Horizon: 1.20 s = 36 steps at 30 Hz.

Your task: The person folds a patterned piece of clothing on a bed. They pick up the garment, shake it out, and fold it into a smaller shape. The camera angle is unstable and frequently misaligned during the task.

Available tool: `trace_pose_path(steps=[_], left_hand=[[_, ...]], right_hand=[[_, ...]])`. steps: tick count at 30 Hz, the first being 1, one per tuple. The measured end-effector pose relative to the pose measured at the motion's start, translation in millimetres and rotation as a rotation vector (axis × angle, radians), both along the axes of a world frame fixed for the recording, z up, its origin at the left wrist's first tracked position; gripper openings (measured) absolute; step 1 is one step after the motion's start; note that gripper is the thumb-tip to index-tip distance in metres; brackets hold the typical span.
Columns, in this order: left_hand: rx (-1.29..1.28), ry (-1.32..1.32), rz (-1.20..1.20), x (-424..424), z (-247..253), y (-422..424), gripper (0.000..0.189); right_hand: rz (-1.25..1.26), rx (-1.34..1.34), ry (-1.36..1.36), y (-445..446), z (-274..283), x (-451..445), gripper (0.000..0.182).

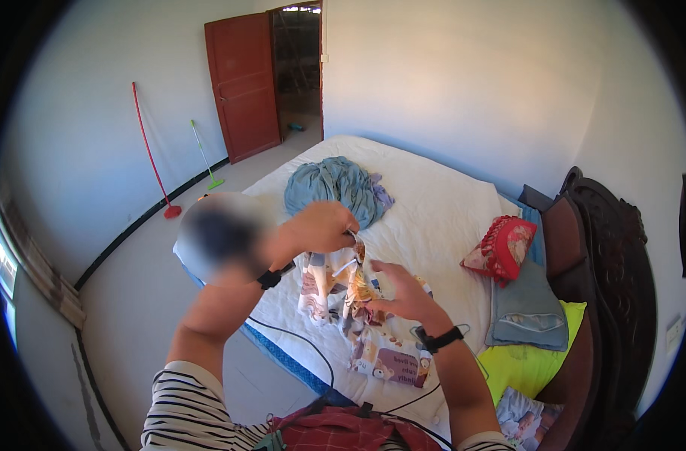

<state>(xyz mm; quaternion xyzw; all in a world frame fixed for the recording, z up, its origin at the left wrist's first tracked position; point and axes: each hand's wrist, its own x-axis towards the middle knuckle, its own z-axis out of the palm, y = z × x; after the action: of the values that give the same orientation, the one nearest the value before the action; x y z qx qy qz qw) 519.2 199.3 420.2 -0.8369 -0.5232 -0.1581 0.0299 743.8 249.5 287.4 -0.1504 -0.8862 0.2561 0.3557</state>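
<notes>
My left hand (327,226) is raised over the bed, its fingers closed on the top edge of a printed fabric piece (320,299). This cloth hangs in folds from my grip and bears bear pictures and writing. Its lower part (391,361) lies on the white quilted mattress cover (444,186). My right hand (402,290) is just to the right of the hanging folds, thumb and fingers apart. Whether its fingertips touch the cloth is hard to tell. Both wrists wear black bands.
Beyond my hands lies a bundled blue-grey cloth (334,183). At right are a red ruffled pillow (503,248), a grey-blue cushion (526,310), a yellow-green pillow (512,366) and a dark carved headboard (613,270). A black cable (297,332) crosses the bed edge. A red door (244,84) stands ajar.
</notes>
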Motion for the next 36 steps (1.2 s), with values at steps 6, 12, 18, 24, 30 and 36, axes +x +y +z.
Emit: trace_pose_path(steps=[6, 12, 18, 24, 30, 36], left_hand=[[-0.013, 0.133, 0.059, -9, 42, -19, 0.018], [-0.162, 0.252, 0.139, -59, 57, -38, 0.026], [-0.231, 0.269, 0.260, -105, 34, -34, 0.032], [0.097, 0.312, 0.186, -127, 24, -32, 0.025], [0.346, 0.330, 0.279, -120, 49, -23, 0.030], [0.328, 0.354, 0.416, -113, 42, 7, 0.024]], right_hand=[[0.247, -0.129, -0.156, 6, -49, -22, 0.031], [0.021, 0.007, -0.399, 47, -59, 37, 0.030], [0.004, 0.205, -0.301, 51, 61, 63, 0.028], [0.266, -0.046, -0.060, 22, 143, 64, 0.028], [-0.303, 0.247, -0.192, 49, 167, 61, 0.044], [-0.604, 0.143, 0.051, 67, 155, 41, 0.040]])
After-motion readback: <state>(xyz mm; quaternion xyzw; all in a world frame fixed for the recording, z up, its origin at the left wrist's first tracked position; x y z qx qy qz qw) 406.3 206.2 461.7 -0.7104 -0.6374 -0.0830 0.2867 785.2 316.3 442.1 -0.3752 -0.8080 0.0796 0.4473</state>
